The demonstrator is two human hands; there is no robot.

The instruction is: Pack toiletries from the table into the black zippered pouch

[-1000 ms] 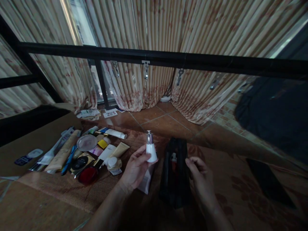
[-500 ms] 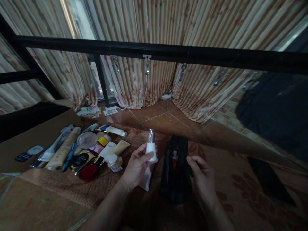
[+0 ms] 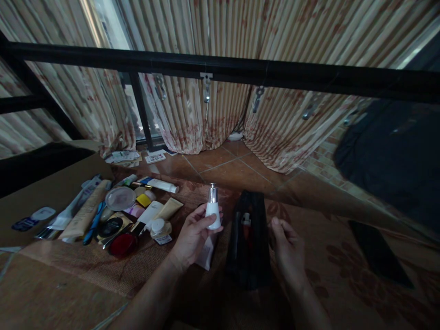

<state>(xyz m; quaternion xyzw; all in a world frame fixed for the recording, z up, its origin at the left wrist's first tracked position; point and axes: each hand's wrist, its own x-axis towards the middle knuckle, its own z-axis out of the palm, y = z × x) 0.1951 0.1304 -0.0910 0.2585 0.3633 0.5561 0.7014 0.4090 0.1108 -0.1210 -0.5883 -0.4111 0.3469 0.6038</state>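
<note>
My left hand (image 3: 192,236) is wrapped around a small white pump bottle (image 3: 213,215) with a silver top, held upright. Below it lies a pale tube (image 3: 206,254), partly covered by that hand. To the right stands a black pouch (image 3: 237,256), its top open. Inside, a white-capped item (image 3: 246,219) with a reddish body shows. My right hand (image 3: 288,247) is closed in a pinch just beside the pouch's right edge; what sits between thumb and finger is too dark to make out.
Tubes, a red round container (image 3: 123,244), a white-capped jar (image 3: 160,229) and several other toiletries lie on a brown cloth (image 3: 137,270) at left, beside a cardboard box (image 3: 82,169). A flat black object (image 3: 380,252) lies at right. A dark rail (image 3: 233,66) crosses before curtains.
My right hand has shifted slightly right, away from the pouch's edge. My left hand still holds the bottle. The whole view has slid a little.
</note>
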